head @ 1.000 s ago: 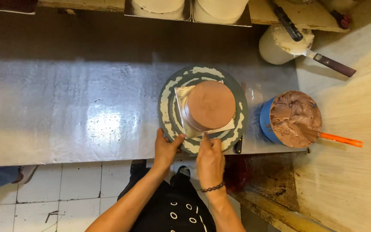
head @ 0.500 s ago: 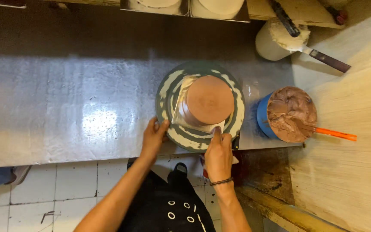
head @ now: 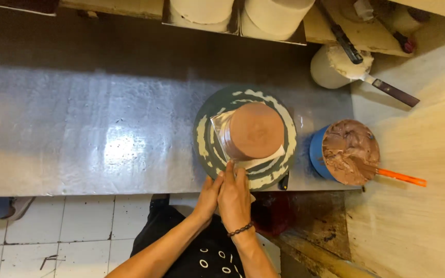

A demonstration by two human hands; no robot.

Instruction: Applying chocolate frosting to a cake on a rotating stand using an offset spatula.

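Observation:
A round cake [head: 256,128] coated in smooth brown frosting sits on a silver and white board [head: 270,157], centred on a dark green turntable [head: 204,139] smeared with pale cream. Both my hands meet at the turntable's near rim. My right hand [head: 234,198], with a bead bracelet at the wrist, lies on top, its straight fingers touching the rim and the board's near edge. My left hand [head: 208,198] is pressed against it from the left and is mostly hidden, so its grip does not show.
A blue bucket [head: 316,152] of brown frosting with an orange-handled spatula [head: 400,176] stands right of the turntable. A white bucket [head: 328,69] with a palette knife [head: 387,90] is behind it. White tubs [head: 202,10] line the steel table's [head: 78,134] far edge. A wooden surface [head: 428,128] lies at right.
My left hand has left the turntable's left rim and moved right to join my right hand at the near rim. The cake now lies further right in the view.

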